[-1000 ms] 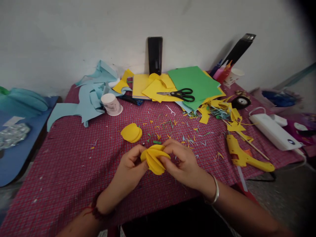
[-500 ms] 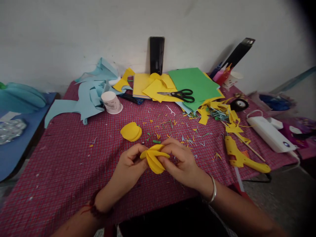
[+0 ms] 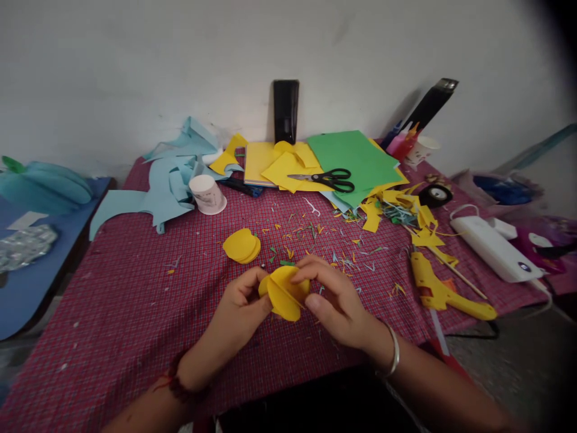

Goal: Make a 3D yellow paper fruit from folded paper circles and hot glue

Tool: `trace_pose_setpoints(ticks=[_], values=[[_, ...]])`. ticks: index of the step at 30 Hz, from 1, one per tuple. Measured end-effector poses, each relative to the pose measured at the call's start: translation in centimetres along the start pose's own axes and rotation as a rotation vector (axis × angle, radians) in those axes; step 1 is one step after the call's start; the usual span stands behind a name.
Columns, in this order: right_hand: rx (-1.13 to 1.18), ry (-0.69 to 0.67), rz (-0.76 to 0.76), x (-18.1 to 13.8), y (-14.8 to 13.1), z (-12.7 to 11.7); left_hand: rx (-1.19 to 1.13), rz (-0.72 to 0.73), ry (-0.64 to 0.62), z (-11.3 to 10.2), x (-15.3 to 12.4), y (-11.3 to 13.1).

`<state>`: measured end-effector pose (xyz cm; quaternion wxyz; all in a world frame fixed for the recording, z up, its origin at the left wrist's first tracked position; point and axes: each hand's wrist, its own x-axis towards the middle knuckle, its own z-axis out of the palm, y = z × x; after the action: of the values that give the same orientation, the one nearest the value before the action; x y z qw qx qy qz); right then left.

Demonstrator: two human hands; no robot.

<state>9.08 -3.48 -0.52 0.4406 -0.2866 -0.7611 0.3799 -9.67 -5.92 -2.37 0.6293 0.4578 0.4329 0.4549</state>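
Note:
My left hand [image 3: 246, 304] pinches a yellow paper shape [image 3: 285, 291] by its left side, thumb in front. The shape is built of several rounded folded leaves that fan out from a middle line. At its right side is my right hand [image 3: 338, 304], thumb and fingers spread apart. Its fingertips reach over the upper right leaf and seem to touch it, while the thumb is below, near the edge. Just beyond my left hand, a small stack of yellow paper cutouts [image 3: 242, 246] lies on the checked cloth.
Scissors [image 3: 322, 177] rest on yellow and green sheets [image 3: 356, 159] at the back, before a propped phone [image 3: 285, 111]. Blue paper scraps [image 3: 169, 186] and a paper cup [image 3: 207, 193] stand left. A yellow glue gun [image 3: 444, 291] and a white power strip [image 3: 496, 243] lie right.
My right thumb and fingers have parted from their pinch on the paper leaf. The yellow shape has turned, showing a broad leaf face. My view has tipped up slightly.

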Motion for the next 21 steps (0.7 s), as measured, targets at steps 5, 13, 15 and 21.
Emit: trace_pose_setpoints(ticks=[5, 13, 15, 21], values=[[-0.09, 0.015, 0.017, 0.1, 0.0, 0.2, 0.007, 0.004, 0.006, 0.0, 0.1, 0.2], [-0.115, 0.099, 0.048, 0.2, 0.4, 0.7, 0.018, -0.019, 0.028, 0.2, 0.0, 0.4], [-0.115, 0.12, 0.065, 0.0, 0.6, 0.9, 0.012, -0.028, 0.015, 0.3, 0.0, 0.4], [-0.083, 0.152, 0.041, -0.3, 0.9, 1.1, -0.002, -0.023, 0.007, 0.6, 0.0, 0.5]])
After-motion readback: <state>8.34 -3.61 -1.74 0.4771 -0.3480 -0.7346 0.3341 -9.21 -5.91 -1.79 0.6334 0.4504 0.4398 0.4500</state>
